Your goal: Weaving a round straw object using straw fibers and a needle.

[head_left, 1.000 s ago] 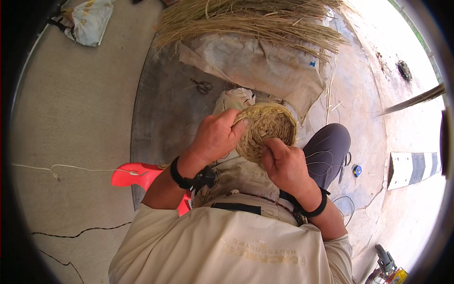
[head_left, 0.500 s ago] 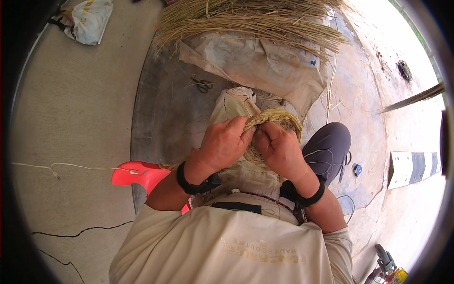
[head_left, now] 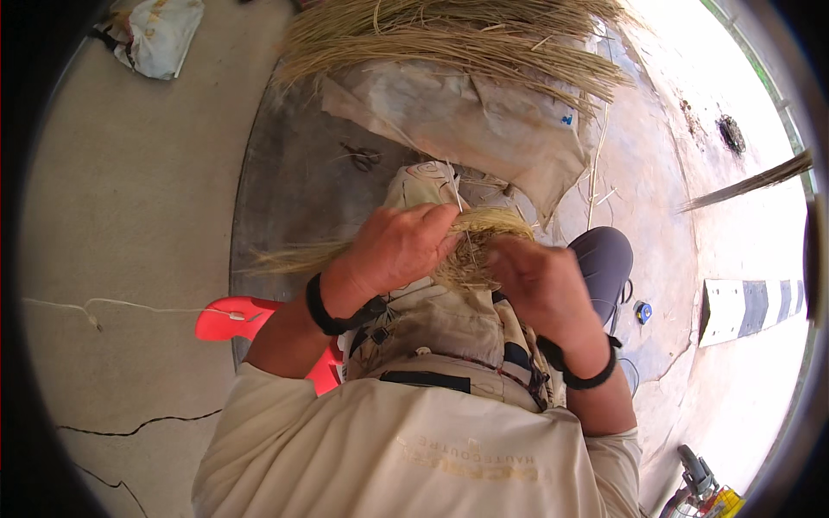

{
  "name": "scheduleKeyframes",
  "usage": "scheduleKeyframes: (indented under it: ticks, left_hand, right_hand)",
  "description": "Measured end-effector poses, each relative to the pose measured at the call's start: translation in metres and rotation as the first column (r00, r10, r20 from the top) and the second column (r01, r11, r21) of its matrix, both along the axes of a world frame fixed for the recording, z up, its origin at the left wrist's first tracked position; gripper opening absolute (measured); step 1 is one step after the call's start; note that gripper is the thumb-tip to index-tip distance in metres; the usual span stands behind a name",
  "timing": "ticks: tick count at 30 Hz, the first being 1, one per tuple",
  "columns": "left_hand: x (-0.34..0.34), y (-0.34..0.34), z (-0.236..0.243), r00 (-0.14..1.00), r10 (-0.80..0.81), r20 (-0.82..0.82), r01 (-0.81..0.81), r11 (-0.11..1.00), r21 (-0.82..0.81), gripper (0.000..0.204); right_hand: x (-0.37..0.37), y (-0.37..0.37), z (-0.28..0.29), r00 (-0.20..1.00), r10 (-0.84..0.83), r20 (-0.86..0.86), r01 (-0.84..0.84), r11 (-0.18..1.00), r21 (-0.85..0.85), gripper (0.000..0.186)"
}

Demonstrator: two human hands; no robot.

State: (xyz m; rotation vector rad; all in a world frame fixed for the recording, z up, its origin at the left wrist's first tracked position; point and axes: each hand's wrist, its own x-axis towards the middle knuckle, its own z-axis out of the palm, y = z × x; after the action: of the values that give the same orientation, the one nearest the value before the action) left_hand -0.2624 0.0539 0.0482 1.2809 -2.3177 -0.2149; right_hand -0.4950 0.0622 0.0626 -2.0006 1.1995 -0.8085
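Observation:
A coiled band of yellowish straw (head_left: pixel 494 223) lies in front of my waist, over my lap. My left hand (head_left: pixel 401 246) is closed on its left side, thumb and fingers pressed together. Loose stalk ends (head_left: pixel 298 257) stick out to the left past my left wrist. By the left fingertips a thin pale strand (head_left: pixel 456 183) points up and away. My right hand (head_left: pixel 540 281) is at the right side of the coil, smeared by motion; its fingers are curled, and whether they hold anything is not visible.
Bundles of dry stalks (head_left: pixel 449 43) lie on a beige cloth (head_left: pixel 466 112) at the far side. Dark scissors (head_left: pixel 361 157) rest on the grey mat. A red plastic seat (head_left: pixel 237 318) is at my left, a blue tape measure (head_left: pixel 642 312) at my right. Cords cross the left floor.
My right hand has pulled back from the left, toward me and to the right. The coil has turned, and its loose stalk ends now show at the left.

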Motion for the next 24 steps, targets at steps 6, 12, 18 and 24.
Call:
scheduleKeyframes:
  ticks: [6,12,18,24]
  left_hand:
    - [-0.017,-0.001,-0.003,0.951,-0.245,0.189,0.265,0.96,-0.089,0.012]
    - [-0.022,0.0,0.001,0.957,-0.224,0.183,0.25,0.959,-0.135,0.011]
    - [-0.02,-0.002,0.002,0.96,-0.22,0.173,0.244,0.962,-0.125,0.014]
    - [0.028,-0.017,0.009,0.953,-0.113,0.28,0.108,0.994,0.033,0.021]
  right_hand:
    - [-0.001,-0.028,-0.005,0.996,-0.049,-0.079,0.035,0.984,-0.176,0.016]
    - [-0.001,-0.057,-0.006,0.983,-0.066,0.171,0.054,0.996,0.077,0.024]
    - [-0.002,-0.044,-0.001,0.964,0.07,0.256,-0.088,0.994,0.061,0.021]
    - [-0.069,-0.024,0.03,0.307,-0.21,0.928,-0.298,0.905,0.304,0.025]
